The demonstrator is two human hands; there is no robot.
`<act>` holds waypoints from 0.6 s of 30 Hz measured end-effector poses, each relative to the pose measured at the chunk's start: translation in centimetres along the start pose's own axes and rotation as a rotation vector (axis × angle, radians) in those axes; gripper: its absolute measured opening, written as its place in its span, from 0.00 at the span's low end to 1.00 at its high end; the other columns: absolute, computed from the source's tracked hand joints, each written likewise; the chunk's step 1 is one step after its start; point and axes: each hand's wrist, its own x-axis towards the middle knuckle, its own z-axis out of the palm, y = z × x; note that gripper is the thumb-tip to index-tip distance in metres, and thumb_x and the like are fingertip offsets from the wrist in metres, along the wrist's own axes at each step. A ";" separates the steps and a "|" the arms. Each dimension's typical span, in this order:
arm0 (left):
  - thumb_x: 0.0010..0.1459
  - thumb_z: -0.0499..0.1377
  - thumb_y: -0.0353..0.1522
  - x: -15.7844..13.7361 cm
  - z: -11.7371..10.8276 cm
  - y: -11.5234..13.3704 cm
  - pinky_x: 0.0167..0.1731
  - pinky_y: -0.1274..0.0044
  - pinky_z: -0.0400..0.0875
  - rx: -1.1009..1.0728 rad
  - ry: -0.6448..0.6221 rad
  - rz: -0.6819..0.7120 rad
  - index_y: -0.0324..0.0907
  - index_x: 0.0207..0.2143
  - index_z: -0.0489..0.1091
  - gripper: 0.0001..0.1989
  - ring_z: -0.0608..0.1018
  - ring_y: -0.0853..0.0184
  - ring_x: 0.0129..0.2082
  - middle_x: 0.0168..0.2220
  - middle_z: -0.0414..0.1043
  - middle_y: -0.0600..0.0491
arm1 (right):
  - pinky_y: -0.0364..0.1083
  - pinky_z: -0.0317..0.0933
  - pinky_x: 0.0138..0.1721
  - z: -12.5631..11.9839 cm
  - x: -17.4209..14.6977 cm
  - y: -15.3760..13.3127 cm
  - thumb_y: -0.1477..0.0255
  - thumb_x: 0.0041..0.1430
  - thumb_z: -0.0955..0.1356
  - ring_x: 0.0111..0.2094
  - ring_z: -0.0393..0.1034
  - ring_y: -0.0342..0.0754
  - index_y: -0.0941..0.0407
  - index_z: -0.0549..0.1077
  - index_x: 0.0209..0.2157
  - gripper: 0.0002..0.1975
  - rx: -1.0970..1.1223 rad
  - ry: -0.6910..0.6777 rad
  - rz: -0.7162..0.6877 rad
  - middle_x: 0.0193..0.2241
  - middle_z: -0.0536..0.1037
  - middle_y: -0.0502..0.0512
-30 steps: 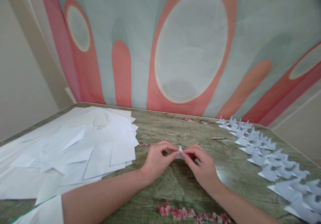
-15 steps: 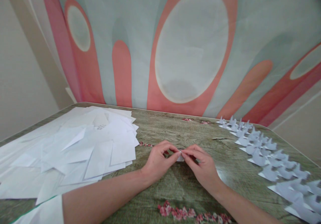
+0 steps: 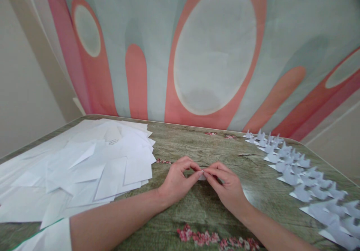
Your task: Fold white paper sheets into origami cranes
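From my remote seat, through the head camera, I see the left hand (image 3: 179, 176) and the right hand (image 3: 227, 181) meeting above the wood-patterned tabletop (image 3: 182, 142), each nearly closed, thumb and forefinger pinching a small folded piece of white paper (image 3: 201, 177). It sits directly between the two sets of fingertips, mostly hidden by them, with a sliver showing below. I judge that pinching from both sides steadies so small a piece. The loose paper sheets (image 3: 137, 168) lie spread beside the left forearm, likely for easy reach; the origami figures (image 3: 289, 177) stand in rows well right of the right hand, probably out of harm's way
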 end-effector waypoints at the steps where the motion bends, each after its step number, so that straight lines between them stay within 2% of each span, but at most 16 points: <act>1: 0.52 0.59 0.29 0.0 0.0 0.0 0.33 0.79 0.65 0.002 -0.002 0.004 0.40 0.26 0.71 0.03 0.71 0.70 0.30 0.27 0.68 0.54 | 0.45 0.62 0.31 0.0 0.0 0.0 0.69 0.57 0.64 0.29 0.66 0.46 0.52 0.76 0.37 0.10 -0.001 -0.001 -0.007 0.27 0.72 0.53; 9: 0.53 0.58 0.30 -0.2 0.4 -0.6 0.36 0.78 0.64 0.029 -0.017 -0.004 0.40 0.29 0.70 0.02 0.71 0.69 0.33 0.30 0.68 0.55 | 0.45 0.61 0.31 0.0 0.1 0.1 0.68 0.57 0.65 0.29 0.66 0.46 0.54 0.76 0.31 0.08 0.039 0.005 0.069 0.27 0.72 0.53; 18: 0.55 0.57 0.30 -0.2 0.4 -1.0 0.36 0.78 0.63 0.022 -0.064 -0.011 0.41 0.31 0.71 0.04 0.71 0.70 0.33 0.30 0.69 0.55 | 0.44 0.59 0.31 0.0 0.4 -0.1 0.66 0.55 0.66 0.28 0.66 0.45 0.54 0.76 0.30 0.09 0.080 0.018 0.132 0.26 0.72 0.52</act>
